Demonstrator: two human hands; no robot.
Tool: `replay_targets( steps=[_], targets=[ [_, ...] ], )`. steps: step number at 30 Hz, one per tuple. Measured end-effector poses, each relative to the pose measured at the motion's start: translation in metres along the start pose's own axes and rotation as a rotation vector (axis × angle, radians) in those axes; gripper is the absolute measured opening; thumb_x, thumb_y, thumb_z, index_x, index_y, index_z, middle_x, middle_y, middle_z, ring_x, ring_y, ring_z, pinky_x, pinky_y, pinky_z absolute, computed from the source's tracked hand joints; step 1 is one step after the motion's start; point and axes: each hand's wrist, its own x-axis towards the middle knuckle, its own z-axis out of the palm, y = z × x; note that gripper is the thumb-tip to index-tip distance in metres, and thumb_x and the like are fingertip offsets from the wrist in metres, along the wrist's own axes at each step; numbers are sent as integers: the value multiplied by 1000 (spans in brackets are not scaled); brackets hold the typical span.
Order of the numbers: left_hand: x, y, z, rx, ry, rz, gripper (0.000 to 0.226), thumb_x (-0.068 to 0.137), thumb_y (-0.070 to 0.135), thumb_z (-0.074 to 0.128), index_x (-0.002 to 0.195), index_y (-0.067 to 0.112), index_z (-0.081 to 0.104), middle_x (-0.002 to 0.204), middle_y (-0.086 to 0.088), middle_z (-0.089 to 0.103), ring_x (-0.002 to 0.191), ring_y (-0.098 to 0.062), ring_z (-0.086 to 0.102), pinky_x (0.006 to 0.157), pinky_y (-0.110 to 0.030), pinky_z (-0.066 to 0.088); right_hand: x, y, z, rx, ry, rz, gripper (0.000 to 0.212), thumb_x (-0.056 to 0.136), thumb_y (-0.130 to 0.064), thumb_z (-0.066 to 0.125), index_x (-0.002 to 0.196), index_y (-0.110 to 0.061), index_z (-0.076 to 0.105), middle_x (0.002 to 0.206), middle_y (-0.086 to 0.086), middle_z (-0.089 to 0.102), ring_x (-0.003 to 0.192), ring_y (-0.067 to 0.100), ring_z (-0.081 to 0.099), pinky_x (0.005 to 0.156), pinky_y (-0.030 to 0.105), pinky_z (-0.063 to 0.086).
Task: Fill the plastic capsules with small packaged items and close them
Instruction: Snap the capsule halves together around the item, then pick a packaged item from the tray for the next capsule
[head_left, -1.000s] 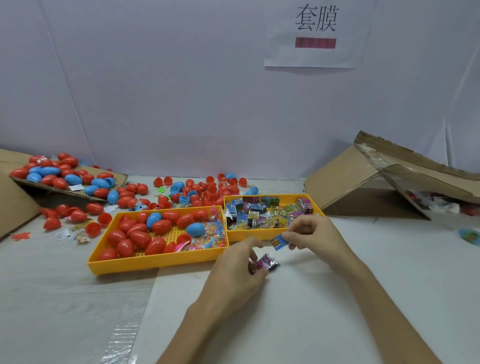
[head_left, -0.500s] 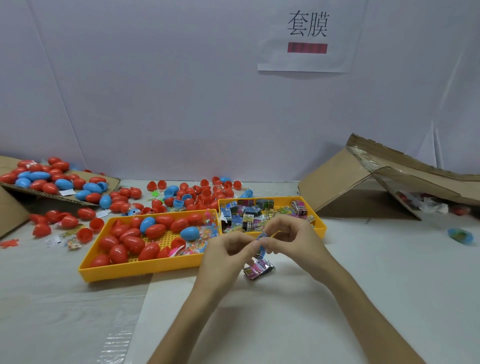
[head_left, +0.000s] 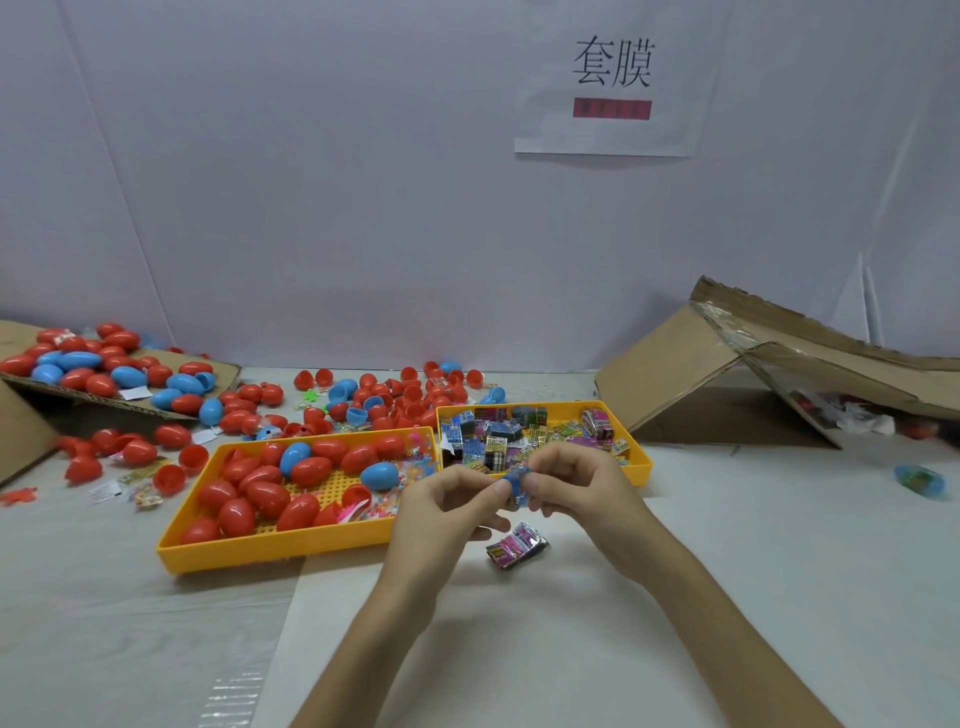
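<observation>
My left hand (head_left: 441, 514) and my right hand (head_left: 587, 493) meet above the table and both pinch one small blue packet (head_left: 517, 480) between their fingertips. Just below them a pink and black packet (head_left: 517, 545) lies on the table. Behind my hands a yellow tray (head_left: 636, 460) holds several small packaged items. To its left a larger yellow tray (head_left: 270, 548) carries several closed red and blue egg-shaped capsules (head_left: 311, 470) plus some clear bags of tiny coloured pieces.
Loose red and blue capsules (head_left: 395, 395) and capsule halves lie scattered at the back and left, some on a cardboard sheet (head_left: 223, 371). A collapsed cardboard box (head_left: 727, 374) sits at the right. A blue-green object (head_left: 919, 480) lies at the far right.
My left hand let go of the pink packet, which stays on the table, and rose to join my right hand on the blue packet. The camera view shifted slightly.
</observation>
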Motion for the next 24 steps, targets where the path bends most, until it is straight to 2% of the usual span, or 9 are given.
replay_targets(
  steps=[4, 8, 12, 16, 20, 22, 24],
  targets=[
    [0, 1, -1, -101, 7, -55, 15, 88, 23, 73, 88, 8, 72, 80, -6, 75, 73, -19, 74, 66, -22, 56, 0, -1, 1, 94, -39, 54, 22, 75, -21, 80, 87, -7, 68, 74, 4, 67, 70, 15, 62, 64, 23, 51],
    [-1, 4, -3, -257, -38, -123, 27, 74, 31, 77, 87, 8, 69, 82, -10, 71, 70, -20, 71, 64, -24, 55, -3, -3, 3, 150, -83, 72, 10, 78, -15, 80, 81, -12, 70, 74, 3, 66, 70, 13, 60, 66, 21, 51],
    [0, 5, -3, -267, -46, -154, 34, 69, 33, 78, 90, 7, 68, 85, -10, 72, 70, -22, 72, 65, -26, 55, -3, -5, 3, 180, -99, 102, 8, 75, -16, 79, 79, -13, 72, 73, 4, 65, 68, 13, 60, 66, 21, 51],
    [0, 4, -3, -249, -73, -120, 32, 72, 30, 77, 89, 6, 67, 83, -10, 75, 71, -24, 73, 66, -25, 57, -3, -5, 0, 248, -99, 136, 4, 79, -12, 77, 80, -12, 74, 75, 7, 65, 68, 14, 60, 67, 22, 51],
    [0, 3, -3, -253, -102, -116, 27, 72, 30, 77, 86, 8, 68, 84, -13, 75, 71, -26, 73, 66, -26, 57, -2, -5, -1, 267, -98, 160, 10, 81, -11, 73, 88, -4, 72, 78, 8, 64, 69, 15, 59, 67, 23, 52],
    [1, 4, -2, -260, -112, -132, 20, 75, 27, 77, 82, 10, 69, 88, -18, 75, 72, -28, 73, 66, -27, 57, -2, -5, -1, 271, -103, 178, 11, 81, -12, 72, 89, -4, 73, 81, 9, 65, 72, 15, 59, 66, 23, 51],
    [1, 4, -1, -244, -118, -140, 11, 79, 22, 76, 76, 14, 71, 84, -16, 74, 73, -29, 73, 65, -26, 58, -3, -5, -1, 265, -114, 196, 10, 83, -13, 71, 90, -6, 75, 84, 10, 63, 76, 17, 59, 67, 24, 52]
  ],
)
